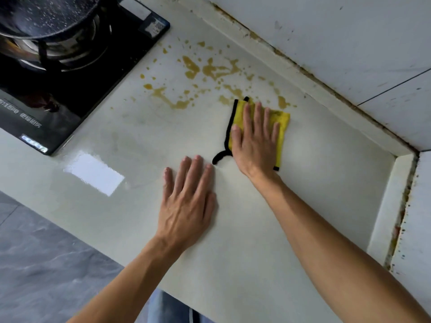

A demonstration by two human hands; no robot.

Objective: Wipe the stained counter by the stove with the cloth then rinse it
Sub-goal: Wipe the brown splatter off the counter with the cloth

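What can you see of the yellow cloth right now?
The yellow cloth looks like soft microfibre, edged in black trim with a black hanging loop trailing off its near left corner. It lies folded flat on the pale counter, at the near right edge of the brown stains. The right hand presses on it with straight, spread fingers, covering much of it.

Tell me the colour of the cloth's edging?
Black, trimming the yellow cloth under the right hand; head view.
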